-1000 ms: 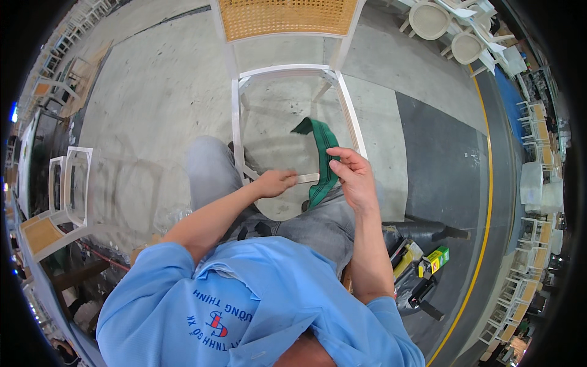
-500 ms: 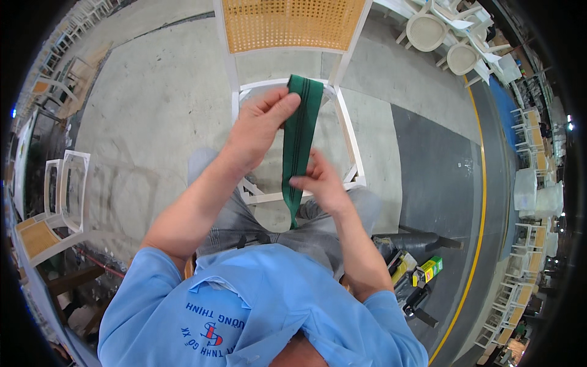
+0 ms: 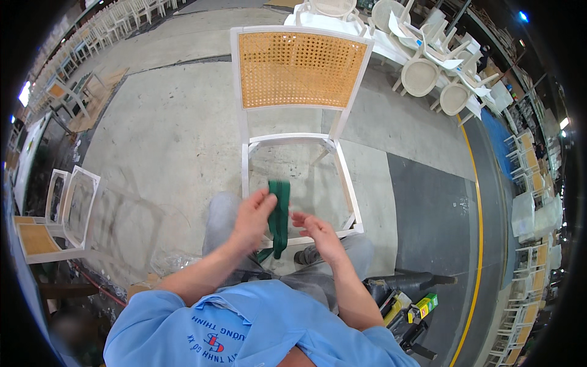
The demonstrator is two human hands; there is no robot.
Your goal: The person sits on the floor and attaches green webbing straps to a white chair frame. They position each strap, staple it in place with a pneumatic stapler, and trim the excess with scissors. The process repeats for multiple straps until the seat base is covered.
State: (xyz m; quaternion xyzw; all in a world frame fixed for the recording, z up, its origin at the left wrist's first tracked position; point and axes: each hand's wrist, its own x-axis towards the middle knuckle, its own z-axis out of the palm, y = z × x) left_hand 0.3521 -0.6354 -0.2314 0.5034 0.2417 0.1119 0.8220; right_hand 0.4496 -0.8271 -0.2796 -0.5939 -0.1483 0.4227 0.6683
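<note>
A green webbing strap (image 3: 279, 220) hangs down in front of my body, its lower end reaching between my knees. My left hand (image 3: 254, 215) pinches its upper part between thumb and fingers. Just to the right of the strap is my right hand (image 3: 319, 235), fingers apart and holding nothing; a small gap shows between them. Straight ahead stands a white chair frame (image 3: 244, 168) with a woven cane back panel (image 3: 299, 68). No seat fills its frame, and the floor shows through. My arms and the strap hide part of the front rail.
A second white chair (image 3: 79, 214) lies to my left. At my right are a dark stand (image 3: 406, 282) and a green-yellow box (image 3: 423, 307). White chairs with round seats (image 3: 420, 77) are piled at the far right. A yellow floor line (image 3: 480, 226) runs along the right.
The strap, earlier held up long in front of the seat frame, is now lower and closer to me. My right hand has come off it. The view has tilted up, showing more of the chair back.
</note>
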